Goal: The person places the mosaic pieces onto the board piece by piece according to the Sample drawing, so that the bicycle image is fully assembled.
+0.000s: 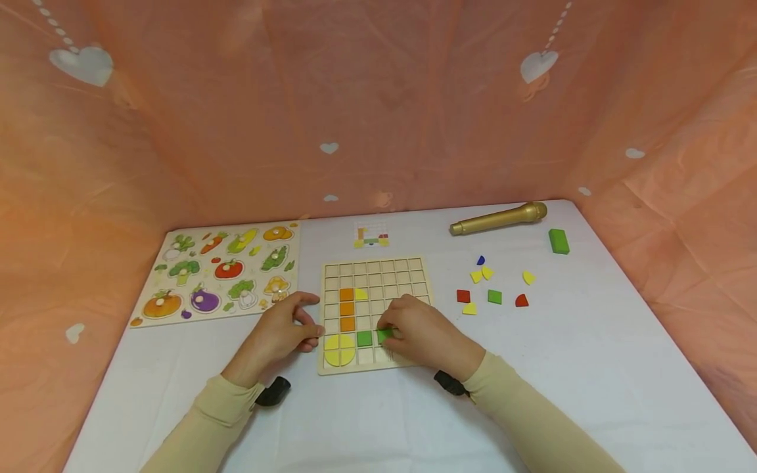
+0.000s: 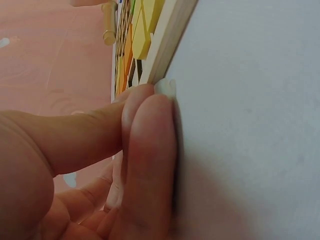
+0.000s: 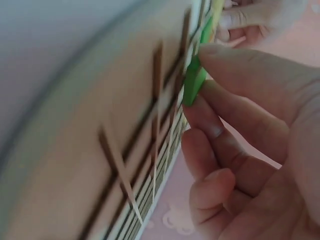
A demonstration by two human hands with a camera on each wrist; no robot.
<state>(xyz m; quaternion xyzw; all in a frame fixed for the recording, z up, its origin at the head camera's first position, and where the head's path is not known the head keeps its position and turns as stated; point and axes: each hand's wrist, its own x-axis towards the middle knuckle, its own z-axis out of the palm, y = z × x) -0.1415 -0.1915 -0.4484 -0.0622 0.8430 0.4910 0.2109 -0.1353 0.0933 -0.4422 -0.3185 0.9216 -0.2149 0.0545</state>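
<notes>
A wooden grid board (image 1: pixel 378 268) lies at the middle of the table. Thumb and fingers of my right hand (image 1: pixel 426 332) pinch a green square tile (image 3: pixel 194 85) low over the board's front rows. Left of that tile, another green square (image 1: pixel 364 338) sits in a cell. Yellow quarter-circle tiles (image 1: pixel 340 351) form a full disc at the front left corner. Behind them, orange squares (image 1: pixel 347 309) stand in a column, with one yellow quarter (image 1: pixel 360 294) beside the top one. My left hand (image 1: pixel 276 332) rests relaxed, fingertips against the board's left edge.
To the right lie loose tiles: a red square (image 1: pixel 463 296), a green square (image 1: pixel 494 297), a blue piece (image 1: pixel 481 261) and several yellow ones. A gold microphone (image 1: pixel 499 219) and green block (image 1: pixel 558 241) are farther back. A vegetable puzzle (image 1: pixel 195 256) lies left; a pattern card (image 1: pixel 371 234) behind the board.
</notes>
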